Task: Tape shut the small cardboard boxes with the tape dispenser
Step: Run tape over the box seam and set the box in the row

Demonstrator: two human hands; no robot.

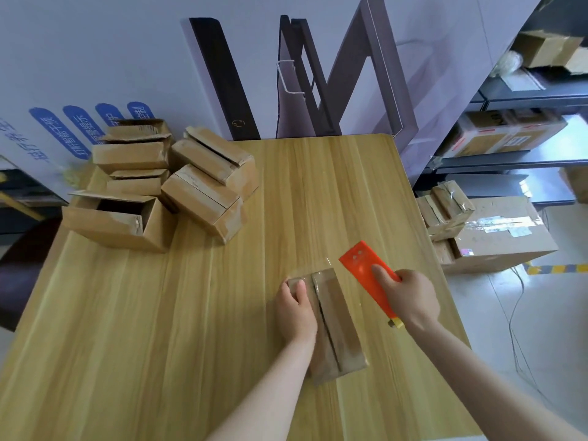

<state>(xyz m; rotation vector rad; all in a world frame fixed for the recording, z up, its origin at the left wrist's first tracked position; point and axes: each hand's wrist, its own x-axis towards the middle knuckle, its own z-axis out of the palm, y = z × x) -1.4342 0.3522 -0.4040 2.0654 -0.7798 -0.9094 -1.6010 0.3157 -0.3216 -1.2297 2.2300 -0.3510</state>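
Note:
A small cardboard box [337,326] lies on the wooden table [191,313] in front of me, its two top flaps closed with a seam down the middle. My left hand [294,308] presses on the box's far left corner. My right hand [409,297] grips an orange tape dispenser [366,268], held just right of the box's far end. A strip of clear tape runs from the dispenser's front edge over the box's far edge. The tape roll itself is hidden behind my hand.
A pile of several small cardboard boxes [178,183] with loose flaps sits at the table's far left. On the floor to the right stand a large carton [499,237] and taped small boxes [445,208]. Metal shelves [525,90] line the right side.

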